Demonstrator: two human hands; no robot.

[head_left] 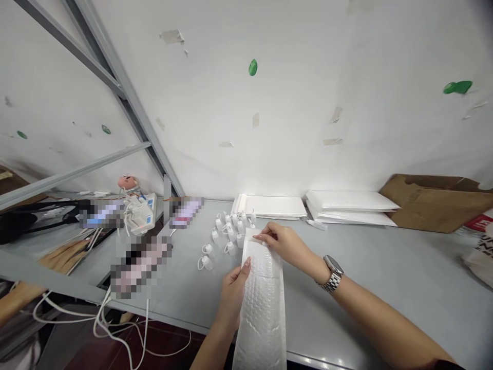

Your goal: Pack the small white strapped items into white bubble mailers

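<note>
A long white bubble mailer (262,308) hangs over the front edge of the grey table, its upper end lying toward the wall. My left hand (234,290) grips the mailer's left edge, with the thumb on top. At the upper end, my right hand (280,240) pinches the mailer near its flap; a watch is on that wrist. Several small clear squeeze bottles (230,234) with looped caps stand just left of and behind the mailer's top. What is inside the mailer, if anything, is hidden.
Stacked white mailers (275,206) and a second pile (350,208) lie by the wall, beside a brown cardboard box (435,203). A white power strip (142,213) with cables sits at left near a metal frame post (167,187). Another person's arm (23,300) reaches in at far left.
</note>
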